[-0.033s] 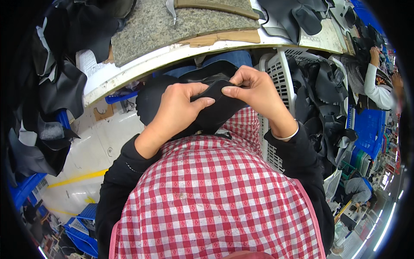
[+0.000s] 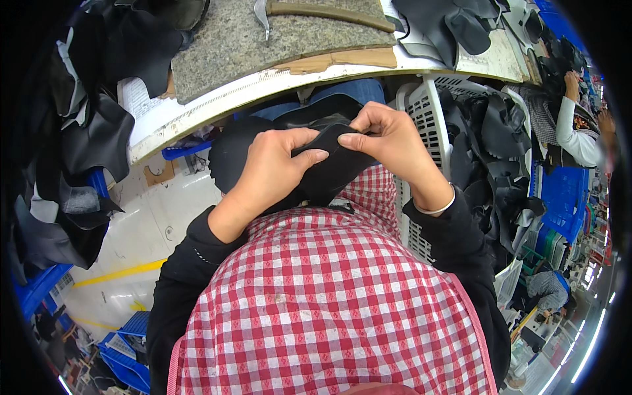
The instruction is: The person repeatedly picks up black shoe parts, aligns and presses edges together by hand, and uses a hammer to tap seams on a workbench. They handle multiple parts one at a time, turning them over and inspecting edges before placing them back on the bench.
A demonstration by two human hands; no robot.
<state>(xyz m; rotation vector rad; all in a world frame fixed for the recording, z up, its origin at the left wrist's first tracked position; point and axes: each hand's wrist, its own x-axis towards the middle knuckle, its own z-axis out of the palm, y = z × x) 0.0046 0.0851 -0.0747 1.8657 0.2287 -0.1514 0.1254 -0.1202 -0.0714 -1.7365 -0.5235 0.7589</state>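
Observation:
Over my lap I hold a black leather piece [image 2: 339, 168], apparently a shoe upper, with one edge folded up between my hands. My left hand [image 2: 273, 161] pinches that edge between thumb and fingers from the left. From the right, my right hand [image 2: 392, 138] pinches the same edge a short way off, its thumb pressed on the near face. The left part of the leather [image 2: 230, 155] spreads out past my left hand and has a notched rim. Parts of the piece under my hands are hidden.
Ahead is a white worktable [image 2: 243, 89] bearing a stone slab [image 2: 224, 59] and a hammer [image 2: 329, 13]. Black leather pieces [image 2: 102, 135] hang at the left. A white basket [image 2: 426, 112] of black pieces stands close on my right. Other people [image 2: 566, 125] work farther right.

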